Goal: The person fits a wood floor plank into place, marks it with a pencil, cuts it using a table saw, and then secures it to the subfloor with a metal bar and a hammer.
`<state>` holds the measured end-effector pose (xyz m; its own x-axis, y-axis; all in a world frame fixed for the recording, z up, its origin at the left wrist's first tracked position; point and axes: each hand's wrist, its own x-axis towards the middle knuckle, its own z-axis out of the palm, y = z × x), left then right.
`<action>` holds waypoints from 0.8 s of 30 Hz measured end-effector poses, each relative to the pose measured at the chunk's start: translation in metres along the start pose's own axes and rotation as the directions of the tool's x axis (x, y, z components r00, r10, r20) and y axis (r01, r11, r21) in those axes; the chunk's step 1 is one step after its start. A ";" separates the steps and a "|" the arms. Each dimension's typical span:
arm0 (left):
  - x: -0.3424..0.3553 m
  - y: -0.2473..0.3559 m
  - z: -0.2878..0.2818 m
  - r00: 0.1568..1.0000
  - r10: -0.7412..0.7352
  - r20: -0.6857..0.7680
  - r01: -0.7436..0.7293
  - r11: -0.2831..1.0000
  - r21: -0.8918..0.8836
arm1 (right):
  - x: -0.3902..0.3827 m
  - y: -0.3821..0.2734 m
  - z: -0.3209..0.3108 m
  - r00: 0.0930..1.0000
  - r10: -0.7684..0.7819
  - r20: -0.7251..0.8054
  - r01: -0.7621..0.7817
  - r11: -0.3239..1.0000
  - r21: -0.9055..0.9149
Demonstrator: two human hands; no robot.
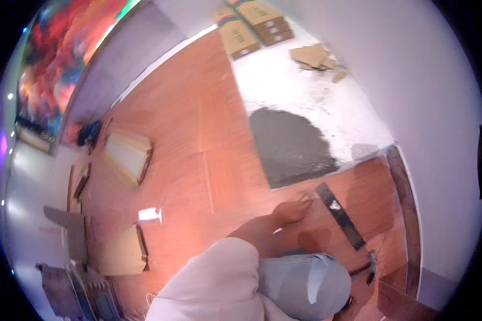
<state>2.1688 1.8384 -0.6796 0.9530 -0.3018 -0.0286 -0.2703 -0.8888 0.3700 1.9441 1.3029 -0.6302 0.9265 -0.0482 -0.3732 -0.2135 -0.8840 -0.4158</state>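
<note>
Neither of my hands shows; my bent knees in pale trousers (209,283) fill the lower middle. A bare foot (293,210) stands on the reddish-brown tiled floor (182,128). Just beyond it, a patch of wet-looking grey mortar (289,144) spreads over the white bare floor (273,80), against the tile edges. Right of the foot lies a long black bar (340,216) with a whitish smear. Below the bar rests a dark-handled, hammer-like tool (370,267), its exact kind unclear.
Cardboard boxes (238,37) stand at the far end, with torn cardboard (313,56) nearby. Opened cartons (126,155) and another flattened carton (123,251) lie left, near a small white piece (150,214). A pale wall (412,80) bounds the right side.
</note>
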 end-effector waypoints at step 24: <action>0.000 0.014 0.003 0.990 -0.142 -0.015 0.142 0.990 0.010 | -0.048 0.051 -0.036 0.986 0.161 0.035 -0.153 0.976 -0.157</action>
<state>2.1648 1.8246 -0.6769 0.9837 -0.1674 -0.0665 -0.1337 -0.9260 0.3530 1.9002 1.2434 -0.6033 0.8687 -0.1734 -0.4640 -0.3018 -0.9280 -0.2184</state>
